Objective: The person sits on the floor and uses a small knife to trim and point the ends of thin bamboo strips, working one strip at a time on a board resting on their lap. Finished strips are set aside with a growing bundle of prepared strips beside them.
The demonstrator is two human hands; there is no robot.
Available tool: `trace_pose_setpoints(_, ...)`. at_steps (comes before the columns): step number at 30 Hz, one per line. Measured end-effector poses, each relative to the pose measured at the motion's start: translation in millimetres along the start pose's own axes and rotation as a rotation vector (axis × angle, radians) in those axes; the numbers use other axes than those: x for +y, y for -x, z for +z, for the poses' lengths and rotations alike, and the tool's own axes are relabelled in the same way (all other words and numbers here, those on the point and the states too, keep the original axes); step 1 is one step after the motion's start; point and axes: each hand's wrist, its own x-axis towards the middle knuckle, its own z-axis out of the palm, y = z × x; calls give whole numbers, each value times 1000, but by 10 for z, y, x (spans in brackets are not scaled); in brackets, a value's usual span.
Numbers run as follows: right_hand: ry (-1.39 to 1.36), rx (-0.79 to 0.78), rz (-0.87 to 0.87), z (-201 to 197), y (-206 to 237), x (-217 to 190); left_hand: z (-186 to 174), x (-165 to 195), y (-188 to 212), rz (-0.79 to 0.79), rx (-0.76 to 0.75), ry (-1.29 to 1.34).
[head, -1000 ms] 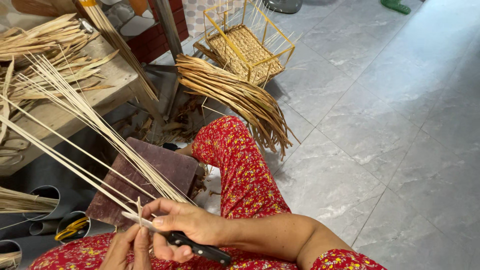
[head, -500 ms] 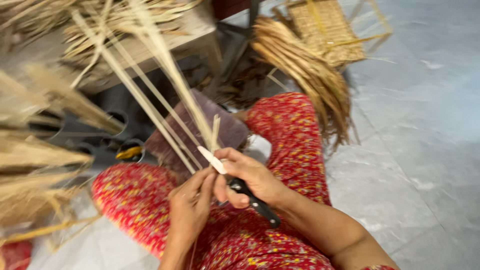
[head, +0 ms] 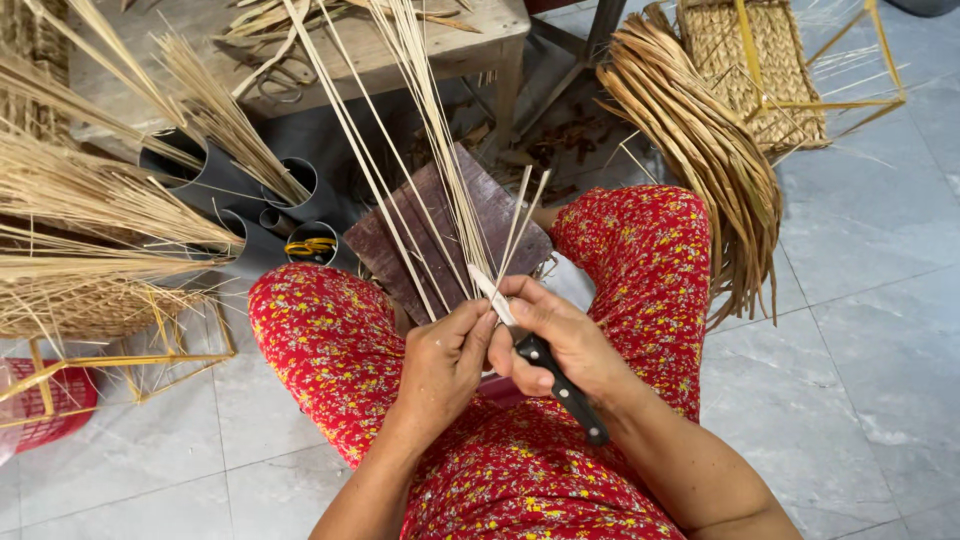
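Note:
My right hand (head: 560, 340) grips a small knife (head: 545, 360) with a black handle, its pale blade pointing up and left. My left hand (head: 445, 360) pinches the lower ends of several long thin pale reed strips (head: 420, 150) that fan upward away from me. The blade tip sits against the strips just above my fingers. Both hands are close together over my lap, between my knees in red flowered trousers (head: 330, 340). A dark wooden board (head: 400, 235) lies on the floor beyond the hands.
Dark plastic tubes (head: 215, 185) filled with straw bundles lie at left. A low wooden table (head: 420, 50) stands ahead. A bundle of brown strips (head: 700, 150) and a woven basket on a yellow frame (head: 770, 70) are at right. A red crate (head: 55, 400) sits far left.
The view swung so the hands now sit centred. The strips point more upright. The knife stays in my right hand against the strips held by my left.

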Motion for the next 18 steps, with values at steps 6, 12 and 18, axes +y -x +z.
trace_pose_setpoints(6,-19,45,-47,1,47,-68,-102,54,-13,17,-54,-19)
trace_pose_setpoints(12,44,75,-94,-21,23,-112,-98,39,37,-32,-90,28)
trace_pose_setpoints(18,79,113,-63,52,39,-69,-15,3,-9,63,-2,-36)
